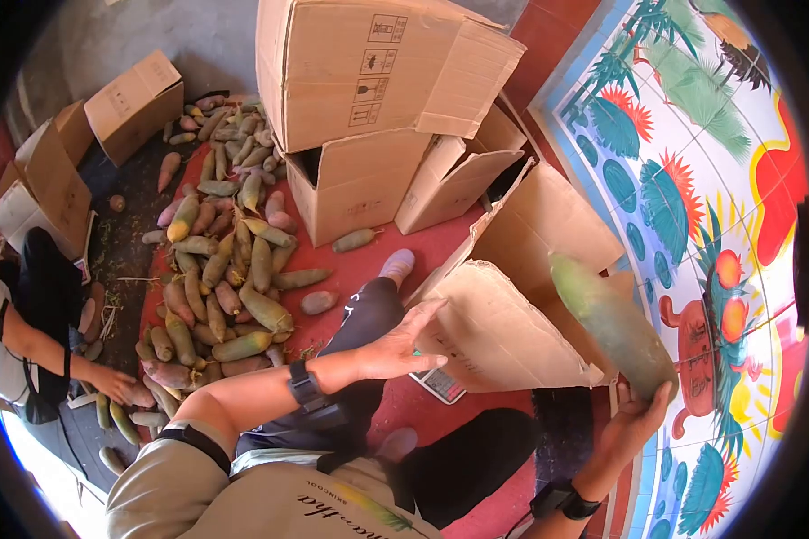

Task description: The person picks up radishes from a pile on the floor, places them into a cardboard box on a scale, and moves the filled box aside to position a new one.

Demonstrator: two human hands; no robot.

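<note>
My right hand (638, 418) grips the lower end of a large green radish (613, 328), which is raised at a tilt over the right side of an open cardboard box (499, 323). The thumb and fingers wrap round its darker end, and the paler tip points up and left. My left hand (404, 341) is at the near left side of the box, with its fingers spread and nothing in it. Just below that hand, part of a scale (438, 386) shows at the foot of the box. The inside bottom of the box is hidden.
A big heap of green and pinkish radishes (216, 260) covers the floor to the left. Stacked cardboard boxes (368, 81) stand ahead. A co-worker's hand (112, 382) touches a radish at far left. A painted tile wall (692, 225) closes the right side.
</note>
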